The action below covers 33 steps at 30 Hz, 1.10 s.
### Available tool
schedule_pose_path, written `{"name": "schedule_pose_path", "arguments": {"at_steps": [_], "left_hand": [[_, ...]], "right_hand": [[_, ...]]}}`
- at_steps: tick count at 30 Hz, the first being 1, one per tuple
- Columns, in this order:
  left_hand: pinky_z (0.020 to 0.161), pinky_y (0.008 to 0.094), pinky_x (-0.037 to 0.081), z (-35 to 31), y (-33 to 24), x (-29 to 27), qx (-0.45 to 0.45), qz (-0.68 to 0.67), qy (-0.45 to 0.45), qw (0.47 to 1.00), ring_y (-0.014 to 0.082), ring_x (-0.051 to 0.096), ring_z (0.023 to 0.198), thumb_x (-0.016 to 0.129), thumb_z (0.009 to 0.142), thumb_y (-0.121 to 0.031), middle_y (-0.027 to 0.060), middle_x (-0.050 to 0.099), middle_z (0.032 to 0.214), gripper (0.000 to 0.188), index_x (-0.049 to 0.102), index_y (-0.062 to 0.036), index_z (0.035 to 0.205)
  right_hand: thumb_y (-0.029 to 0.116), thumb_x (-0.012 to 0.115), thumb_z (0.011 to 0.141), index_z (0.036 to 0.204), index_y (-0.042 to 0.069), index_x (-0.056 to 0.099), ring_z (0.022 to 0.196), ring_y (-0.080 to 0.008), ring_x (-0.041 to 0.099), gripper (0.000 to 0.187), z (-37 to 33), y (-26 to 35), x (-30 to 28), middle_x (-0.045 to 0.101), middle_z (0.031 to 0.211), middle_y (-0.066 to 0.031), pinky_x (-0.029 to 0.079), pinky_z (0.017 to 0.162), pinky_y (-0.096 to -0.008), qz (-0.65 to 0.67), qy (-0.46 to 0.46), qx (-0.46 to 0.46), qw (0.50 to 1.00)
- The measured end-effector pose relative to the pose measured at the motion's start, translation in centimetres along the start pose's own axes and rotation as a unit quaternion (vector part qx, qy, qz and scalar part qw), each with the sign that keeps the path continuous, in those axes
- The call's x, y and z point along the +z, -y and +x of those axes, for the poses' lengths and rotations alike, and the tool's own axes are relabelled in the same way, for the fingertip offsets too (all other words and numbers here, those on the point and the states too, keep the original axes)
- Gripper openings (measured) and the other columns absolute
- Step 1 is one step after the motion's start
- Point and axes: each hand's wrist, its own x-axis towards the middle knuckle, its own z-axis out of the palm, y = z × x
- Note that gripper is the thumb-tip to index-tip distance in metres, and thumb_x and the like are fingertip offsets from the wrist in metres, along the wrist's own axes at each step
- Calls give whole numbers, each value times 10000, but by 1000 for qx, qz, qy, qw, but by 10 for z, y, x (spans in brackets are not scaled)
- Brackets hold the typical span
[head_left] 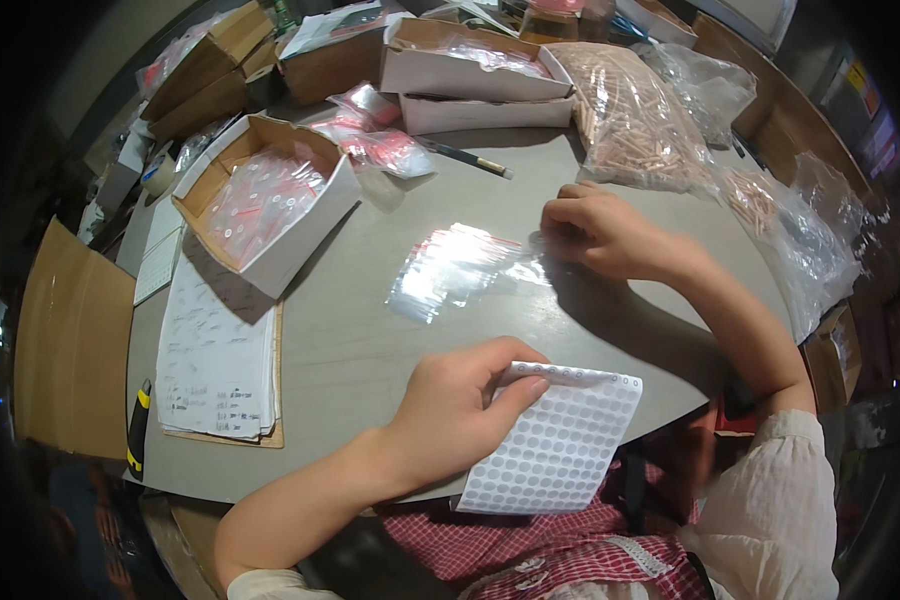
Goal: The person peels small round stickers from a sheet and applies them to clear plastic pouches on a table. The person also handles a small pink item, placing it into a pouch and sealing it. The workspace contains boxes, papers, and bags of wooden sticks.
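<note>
My left hand (460, 405) pinches the top edge of a white sheet of round stickers (560, 430), thumb in front. The sheet hangs over the table's near edge, its rows of grey dots facing up. Farther off to the right, my right hand (600, 232) is closed, its fingertips down at a clear plastic zip bag (532, 268). The bag's far end is hidden by the fingers. Just left of it, a fanned pile of clear zip bags (448, 268) with red seal strips lies flat on the grey table (340, 370), glinting in the light.
A white open box (300, 235) of bags with round stickers stands at left, beside a clipboard of papers (215, 350) and a yellow-black cutter (140, 430). A pen (470, 158), white boxes (485, 112) and a bulging bag of small wooden sticks (635, 125) lie at the back.
</note>
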Motion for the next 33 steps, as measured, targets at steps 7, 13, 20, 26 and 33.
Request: {"name": "schedule_pose_path", "arguments": {"at_steps": [7,13,20,26,33], "left_hand": [[657,387,532,1,1,1,65,13,-28,997,329,705,730,682,936,-171,183,720,839,175,708,-43,1054],[651,298,503,3,7,-2,64,24,-65,996,121,641,725,705,954,-168,97,721,830,185,714,-30,1077],[742,256,527,23,17,-21,20,8,-143,989,68,651,842,699,913,-40,42,737,901,171,711,22,1072],[749,239,518,21,16,-23,-30,0,-118,993,60,645,859,675,942,-33,26,730,948,165,701,16,1098],[753,214,514,20,13,-23,-14,-96,-81,992,53,651,883,676,963,-55,30,726,978,177,688,32,1117]], "right_hand": [[149,672,976,955,59,607,798,-90,629,113,75,17,-28,672,866,-20,513,697,-274,422,45,69,903],[262,705,988,1097,30,668,838,-99,638,259,176,70,-14,699,939,-18,523,751,-258,419,-6,-8,908],[116,673,983,1096,-7,643,913,-84,578,170,95,81,-32,633,937,-20,490,845,-265,274,63,-61,958],[81,672,886,1016,-11,614,869,-340,678,169,1,103,-28,657,933,-161,542,758,-422,80,58,-70,993],[113,649,883,1008,6,600,933,-343,649,172,-19,103,-7,626,930,-156,537,816,-429,-82,-41,-118,989]]}}
